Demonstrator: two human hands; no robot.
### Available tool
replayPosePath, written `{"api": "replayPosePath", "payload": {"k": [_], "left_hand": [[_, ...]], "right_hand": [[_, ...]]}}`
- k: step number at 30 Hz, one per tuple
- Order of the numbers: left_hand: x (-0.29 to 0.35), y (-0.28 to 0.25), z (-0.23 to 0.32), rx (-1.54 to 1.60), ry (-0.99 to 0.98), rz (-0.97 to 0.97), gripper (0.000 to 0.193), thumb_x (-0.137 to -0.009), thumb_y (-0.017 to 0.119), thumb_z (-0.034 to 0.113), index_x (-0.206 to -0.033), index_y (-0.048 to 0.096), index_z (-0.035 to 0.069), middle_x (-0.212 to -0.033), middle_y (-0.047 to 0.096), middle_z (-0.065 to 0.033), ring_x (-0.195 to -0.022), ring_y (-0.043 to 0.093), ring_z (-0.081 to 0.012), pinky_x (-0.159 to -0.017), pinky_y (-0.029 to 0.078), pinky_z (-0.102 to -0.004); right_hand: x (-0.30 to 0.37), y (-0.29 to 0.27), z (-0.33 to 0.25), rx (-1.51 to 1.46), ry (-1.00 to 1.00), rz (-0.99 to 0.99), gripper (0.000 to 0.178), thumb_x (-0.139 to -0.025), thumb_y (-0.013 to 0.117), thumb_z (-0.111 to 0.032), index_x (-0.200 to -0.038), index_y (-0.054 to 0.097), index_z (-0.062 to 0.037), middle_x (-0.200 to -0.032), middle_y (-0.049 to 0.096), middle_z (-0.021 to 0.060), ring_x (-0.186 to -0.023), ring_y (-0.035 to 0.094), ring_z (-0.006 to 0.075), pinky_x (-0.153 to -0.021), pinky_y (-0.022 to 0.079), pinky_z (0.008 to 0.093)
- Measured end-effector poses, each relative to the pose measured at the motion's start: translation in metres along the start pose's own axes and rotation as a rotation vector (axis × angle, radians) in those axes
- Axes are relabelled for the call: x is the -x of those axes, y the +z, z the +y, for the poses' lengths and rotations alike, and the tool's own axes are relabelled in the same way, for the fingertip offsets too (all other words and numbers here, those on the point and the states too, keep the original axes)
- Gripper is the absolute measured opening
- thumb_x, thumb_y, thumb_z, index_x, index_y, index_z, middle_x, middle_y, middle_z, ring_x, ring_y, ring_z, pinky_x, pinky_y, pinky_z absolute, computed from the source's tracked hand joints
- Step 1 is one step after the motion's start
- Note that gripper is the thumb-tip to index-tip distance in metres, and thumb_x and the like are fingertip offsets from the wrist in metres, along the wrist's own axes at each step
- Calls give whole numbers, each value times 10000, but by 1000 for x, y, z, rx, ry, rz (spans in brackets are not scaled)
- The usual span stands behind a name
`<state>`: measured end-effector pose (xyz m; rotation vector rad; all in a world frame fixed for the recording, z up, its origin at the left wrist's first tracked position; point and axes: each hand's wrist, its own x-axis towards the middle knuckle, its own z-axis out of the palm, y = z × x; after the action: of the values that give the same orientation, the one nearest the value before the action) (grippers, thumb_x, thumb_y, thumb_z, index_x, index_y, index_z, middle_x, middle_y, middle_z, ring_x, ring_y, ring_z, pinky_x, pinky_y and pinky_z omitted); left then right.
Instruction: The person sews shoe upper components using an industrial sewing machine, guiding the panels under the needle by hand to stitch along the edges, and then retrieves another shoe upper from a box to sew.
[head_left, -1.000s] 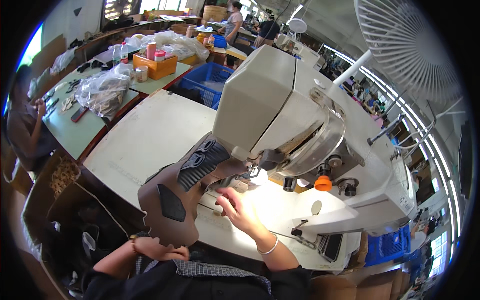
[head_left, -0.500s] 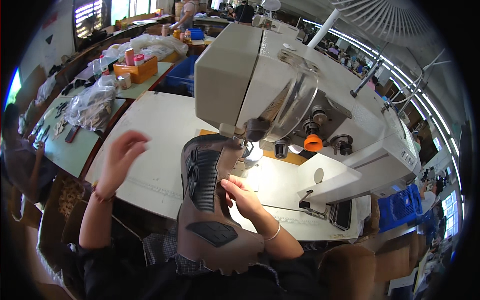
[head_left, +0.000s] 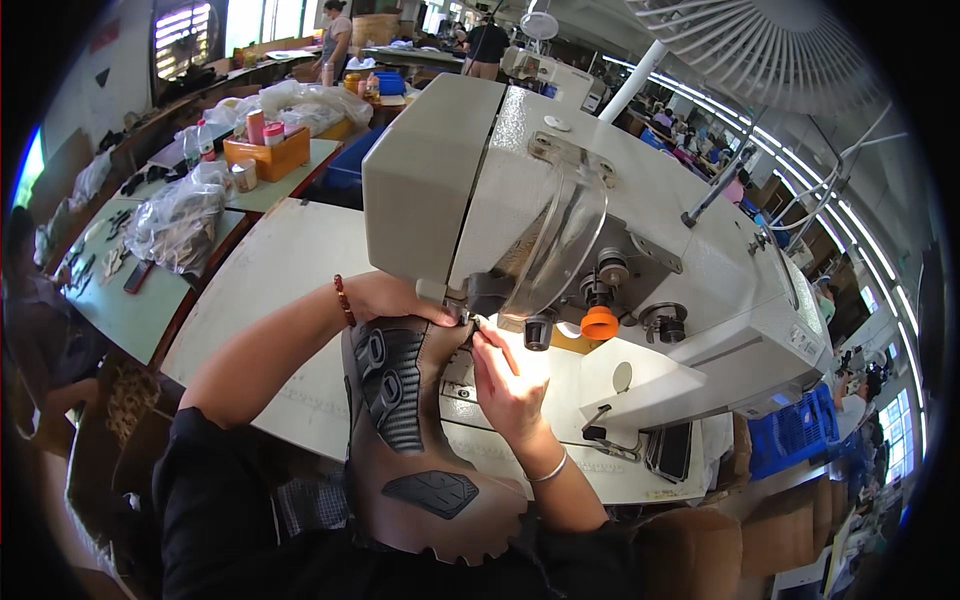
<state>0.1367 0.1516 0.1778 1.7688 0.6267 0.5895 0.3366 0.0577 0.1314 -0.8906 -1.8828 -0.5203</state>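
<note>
A brown boot upper (head_left: 450,400) with black ribbed and moulded panels lies partly on the sewing machine's white table and hangs over its near edge toward my lap. My left hand (head_left: 395,296) reaches across its top end, closed on it, with the thumb near the needle area. From the right, my right hand (head_left: 508,385) is pinched at the upper's edge, its fingertips almost meeting the left ones; what lies between them is too small to make out. Right above both hands is the head of the beige sewing machine (head_left: 430,170), with its presser foot partly hidden by fingers.
An orange knob (head_left: 599,323) and a clear guard (head_left: 560,240) sit on the machine. To the left, a green table (head_left: 150,290) carries a plastic bag and an orange box (head_left: 268,155). A blue crate (head_left: 793,430) stands at right. Several people work around.
My left hand has come down from the air at left onto the upper's top end. My right hand has moved up along its edge to the needle area. The view has shifted slightly.
</note>
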Motion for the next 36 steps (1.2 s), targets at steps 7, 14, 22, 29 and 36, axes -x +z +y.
{"api": "replayPosePath", "payload": {"k": [7, 14, 22, 29, 36], "left_hand": [[-2, -4, -22, 139, 64, 11, 347, -754, 740, 84, -1068, 611, 14, -999, 649, -71, -916, 591, -148, -822, 470, -272], [8, 3, 9, 0, -40, 84, 308, -756, 723, 55, -1043, 622, 6, -975, 656, -75, -880, 599, -155, -791, 481, -274], [1, -1, -13, 21, 152, 98, 330, -730, 731, 35, -1038, 618, -3, -970, 654, -73, -858, 599, -148, -762, 497, -286], [4, -11, -32, 239, 156, 113, 315, -738, 716, 26, -1034, 615, -6, -963, 649, -75, -847, 599, -149, -748, 501, -288], [-5, -8, -39, 187, 106, 104, 306, -752, 700, 27, -1044, 615, -7, -959, 651, -78, -850, 602, -153, -746, 501, -285]], "right_hand": [[0, 0, 0, -18, 32, -34, 166, -724, 674, 8, -887, 660, -23, -888, 670, 114, -717, 653, 260, -630, 508, 326], [3, 1, 3, 1, 61, -84, 169, -731, 671, 3, -896, 651, -27, -857, 673, 110, -700, 651, 259, -613, 503, 318], [-8, 6, 9, -72, 9, -5, 180, -730, 663, 18, -907, 640, 0, -760, 643, 105, -649, 621, 260, -589, 476, 326], [-5, 4, 5, -26, 50, -49, 185, -748, 649, -5, -932, 641, -8, -779, 638, 115, -668, 612, 264, -590, 468, 335], [11, -11, -11, -93, 172, -121, 127, -781, 651, -55, -906, 644, -36, -691, 589, 79, -597, 568, 223, -543, 441, 308]]}}
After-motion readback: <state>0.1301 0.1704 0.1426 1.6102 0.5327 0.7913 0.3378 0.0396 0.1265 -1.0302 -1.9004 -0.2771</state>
